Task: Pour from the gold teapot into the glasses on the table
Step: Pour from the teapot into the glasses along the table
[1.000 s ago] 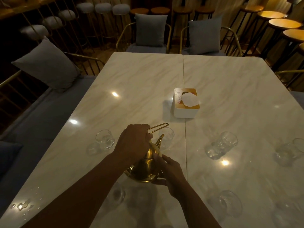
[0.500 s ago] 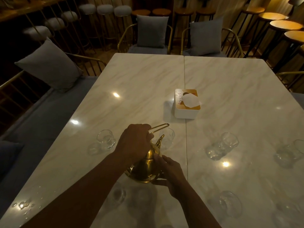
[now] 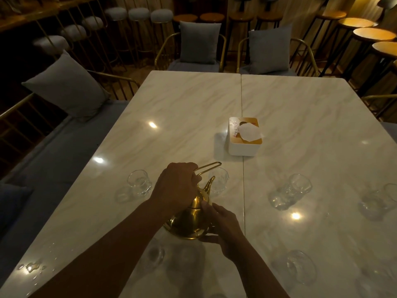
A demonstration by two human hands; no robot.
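Note:
The gold teapot is tilted forward over the marble table, its spout aimed at a clear glass just beyond it. My left hand grips the thin wire handle on top. My right hand cups the pot's right side and base, fingers near the lid. Another glass stands to the left, one to the right, one at the far right edge. Two more glasses sit near me, one under my arms and one at the right.
A white tissue box with a wooden lid sits at the table's middle seam. Water drops lie at the near left corner. Chairs with grey cushions and bar stools ring the table.
Hands and teapot hold nearly the same pose; only the view has shifted slightly.

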